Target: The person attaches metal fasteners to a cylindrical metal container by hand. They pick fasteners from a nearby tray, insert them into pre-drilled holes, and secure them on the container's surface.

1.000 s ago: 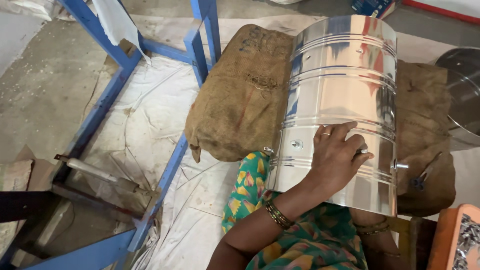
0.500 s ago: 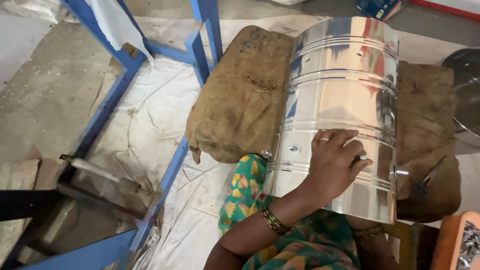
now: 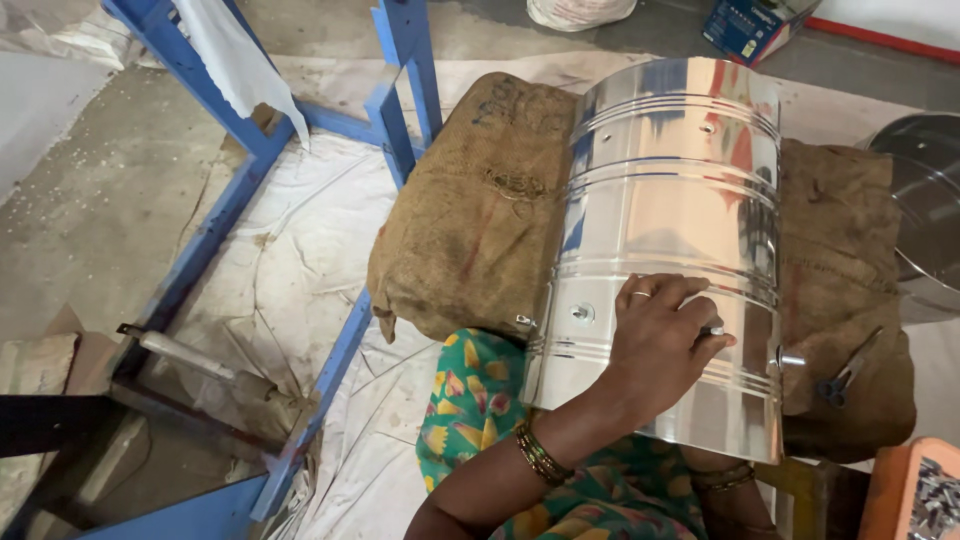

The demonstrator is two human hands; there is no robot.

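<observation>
On burlap sack (image 3: pixel 470 230), left hand (image 3: pixel 660 345) touches steel drum (image 3: pixel 670 220)

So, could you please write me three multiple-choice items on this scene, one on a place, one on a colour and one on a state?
1. What does the shiny ribbed steel drum lie on?
A. a brown burlap sack
B. a wooden crate
C. bare concrete

2. What colour is the metal frame to the left of the sack?
A. red
B. blue
C. green

3. How does the left hand meet the drum?
A. it hovers clear of it
B. it grips a handle at the far end
C. it rests on the side wall, pinching a small fitting in its fingertips

Answers: 1 A, as the brown burlap sack shows under the drum on both sides. 2 B, as its painted bars are blue. 3 C, as the palm lies on the wall and the fingertips close on a small metal piece. The right hand is hidden behind the drum.
</observation>
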